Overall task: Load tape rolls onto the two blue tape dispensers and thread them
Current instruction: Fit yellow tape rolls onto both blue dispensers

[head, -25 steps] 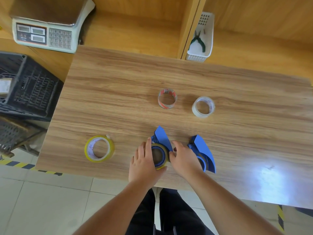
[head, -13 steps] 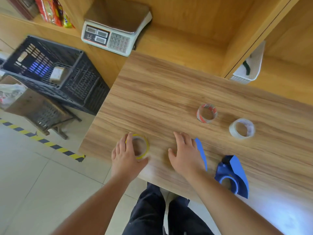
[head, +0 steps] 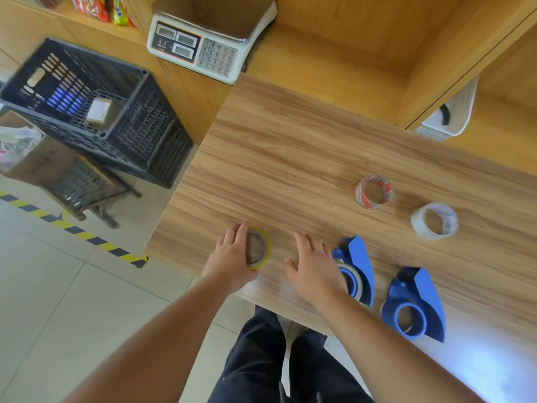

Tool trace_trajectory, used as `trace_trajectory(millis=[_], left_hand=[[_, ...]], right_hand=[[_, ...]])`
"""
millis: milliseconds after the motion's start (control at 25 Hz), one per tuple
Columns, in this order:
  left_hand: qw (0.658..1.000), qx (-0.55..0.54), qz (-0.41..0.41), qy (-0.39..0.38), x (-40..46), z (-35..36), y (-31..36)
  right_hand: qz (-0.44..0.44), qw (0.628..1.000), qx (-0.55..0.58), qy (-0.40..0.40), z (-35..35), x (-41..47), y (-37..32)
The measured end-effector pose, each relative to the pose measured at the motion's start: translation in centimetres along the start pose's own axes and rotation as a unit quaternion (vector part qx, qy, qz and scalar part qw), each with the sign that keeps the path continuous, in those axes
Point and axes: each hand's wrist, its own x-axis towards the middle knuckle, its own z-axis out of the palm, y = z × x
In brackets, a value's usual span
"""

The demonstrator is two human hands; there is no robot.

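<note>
Left hand [head: 232, 261] curled fingers around the yellow tape roll [head: 259, 247] at 9 o'clock, seemingly for loading; right hand [head: 315, 264] lay spread, steadying 1 blue dispenser [head: 356, 264].

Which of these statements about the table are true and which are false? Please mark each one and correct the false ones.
1. The left hand rests on the yellow tape roll. True.
2. Both blue dispensers already carry a roll. False: the dispenser near the right hand has a roll on its hub, but the other dispenser shows an empty hub.
3. The red-patterned roll and the white roll lie on the table, touched by no hand. True.
4. The right hand holds the white roll. False: it lies flat beside the loaded dispenser.
5. The scale stands on the table between the rolls. False: it sits on a shelf beyond the table.
</note>
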Motion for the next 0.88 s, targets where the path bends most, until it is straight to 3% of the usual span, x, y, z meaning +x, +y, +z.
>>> trace_trajectory(millis=[360, 520, 680, 880], left_hand=[[0.982, -0.162, 0.085, 0.045, -3.4, -0.6, 4.3], [0.98, -0.154, 0.122, 0.041, -5.4, 0.6, 9.7], [0.981, -0.118, 0.156, 0.013, -7.5, 3.7, 16.2], [0.98, -0.088, 0.18, -0.004, -9.8, 10.0, 22.5]], right_hand=[[0.02, 0.996, 0.055, 0.065, -3.2, -1.6, 2.8], [0.041, 0.989, 0.076, 0.124, -5.5, -3.7, 7.5], [0.131, 0.971, 0.103, 0.169, -6.8, -6.3, 15.2], [0.223, 0.953, 0.138, 0.15, -6.3, -10.7, 23.7]])
